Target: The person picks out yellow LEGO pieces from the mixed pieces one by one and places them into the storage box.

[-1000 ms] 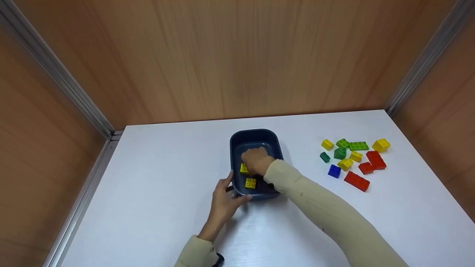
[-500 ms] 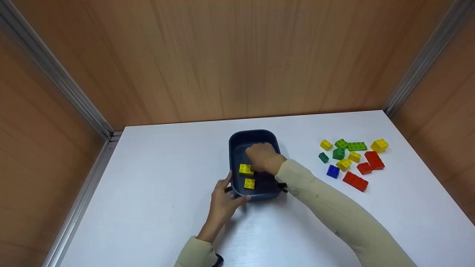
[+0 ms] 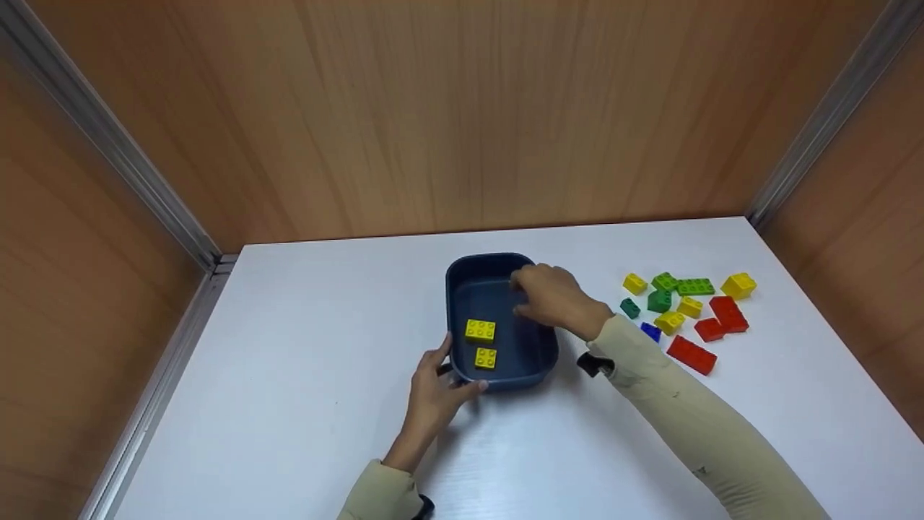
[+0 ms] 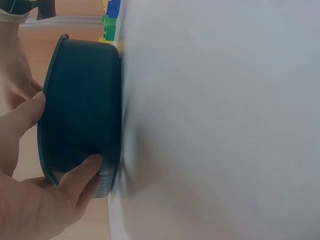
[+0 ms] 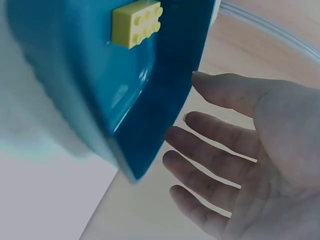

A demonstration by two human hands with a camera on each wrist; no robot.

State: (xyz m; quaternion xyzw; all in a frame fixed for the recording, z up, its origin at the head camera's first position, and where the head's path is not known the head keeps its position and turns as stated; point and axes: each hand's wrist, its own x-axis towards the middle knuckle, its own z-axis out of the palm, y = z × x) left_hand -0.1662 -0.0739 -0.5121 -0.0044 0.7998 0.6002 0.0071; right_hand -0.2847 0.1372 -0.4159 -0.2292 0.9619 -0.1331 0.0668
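Note:
A dark blue rectangular container (image 3: 523, 357) stands on the white table. My left hand (image 3: 433, 393) holds its near left corner, with the thumb and fingers against the wall (image 4: 82, 100) and rim. Two yellow toy bricks lie inside: a longer six-stud one (image 3: 480, 331), and a smaller four-stud one (image 3: 486, 357) nearer the front wall. Over the container's right rim hovers my right hand (image 3: 559, 296), fingers loosely bent with nothing between them. In the right wrist view that hand (image 5: 230, 145) shows its palm and spread fingers beside the rim; the longer brick (image 5: 137, 24) shows beyond.
To the right lie several loose bricks, among them a red one (image 3: 691, 354), a light green one (image 3: 695, 287), a yellow one (image 3: 738, 285) and a blue one (image 3: 651, 331) partly covered by the right sleeve. Wooden panels (image 3: 462, 115) stand behind the table and at both sides.
My right hand has lifted out of the container and moved right to its rim, uncovering the longer yellow brick. The left hand and the container have stayed in place.

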